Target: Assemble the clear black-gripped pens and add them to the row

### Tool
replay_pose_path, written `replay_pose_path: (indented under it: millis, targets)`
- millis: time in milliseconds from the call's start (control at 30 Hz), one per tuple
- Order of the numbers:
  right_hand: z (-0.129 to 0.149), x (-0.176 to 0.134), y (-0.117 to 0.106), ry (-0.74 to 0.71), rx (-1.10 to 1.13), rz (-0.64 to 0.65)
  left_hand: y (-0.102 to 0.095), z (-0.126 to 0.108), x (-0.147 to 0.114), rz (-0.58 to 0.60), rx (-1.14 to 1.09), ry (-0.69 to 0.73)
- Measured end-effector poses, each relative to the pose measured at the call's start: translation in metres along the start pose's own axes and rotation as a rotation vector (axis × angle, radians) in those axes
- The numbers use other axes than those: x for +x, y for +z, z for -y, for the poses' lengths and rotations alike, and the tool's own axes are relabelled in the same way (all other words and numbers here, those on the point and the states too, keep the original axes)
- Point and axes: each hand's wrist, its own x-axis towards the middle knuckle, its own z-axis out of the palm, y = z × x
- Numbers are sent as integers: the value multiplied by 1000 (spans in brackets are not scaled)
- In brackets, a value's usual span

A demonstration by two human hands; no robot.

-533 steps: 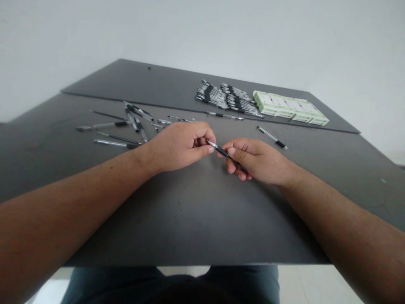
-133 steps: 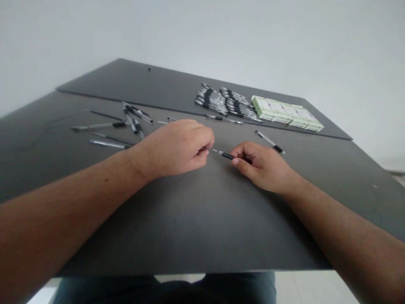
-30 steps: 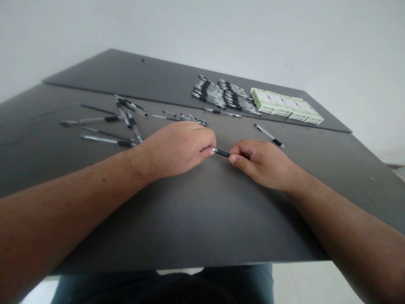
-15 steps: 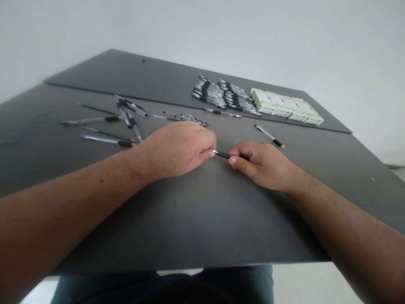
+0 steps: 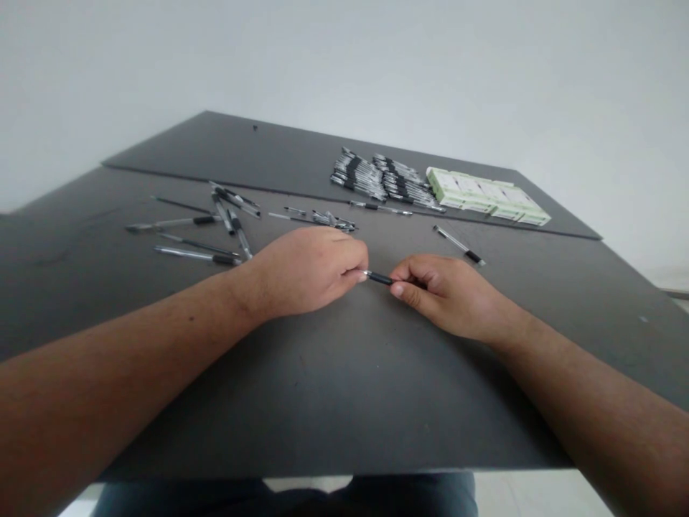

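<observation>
Between my two hands a pen (image 5: 380,278) with a black grip is held lengthwise, low over the dark table. My left hand (image 5: 315,273) is closed in a pinch at the pen's silvery tip end. The fingers of my right hand (image 5: 441,291) are closed round its other end, and most of the barrel is hidden there. Behind my left hand lies a small pile of clear pen pieces (image 5: 331,220). Just beyond my right hand a clear pen barrel with a black grip (image 5: 459,245) lies on its own.
Loose barrels and refills (image 5: 197,256) lie scattered at the left. A raised board (image 5: 291,154) at the back bears rows of pens (image 5: 358,176) and pale green boxes (image 5: 487,192). One pen (image 5: 380,208) lies along the board's front edge.
The whole scene sits slightly lower in the picture, as the head view has tilted up a little. Both hands keep the same hold on the pen.
</observation>
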Motion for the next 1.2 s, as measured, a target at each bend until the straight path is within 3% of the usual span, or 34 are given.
replay_pose_path:
  millis: [167,400,533,800,1200]
  targets:
    - [0,1,0,1,-15,15,-1,3,-2,-6,5,-4]
    - [-12,5,2,61,-112,-42,4,43,-7,-126,79,-264]
    - [-17,6,3,81,-137,-63,16,61,-8,-67,123,-197]
    - [-13,6,4,69,-117,-48,32,63,-4,82,167,-129]
    - [-10,4,3,73,-95,-47,23,57,-1,120,110,-57]
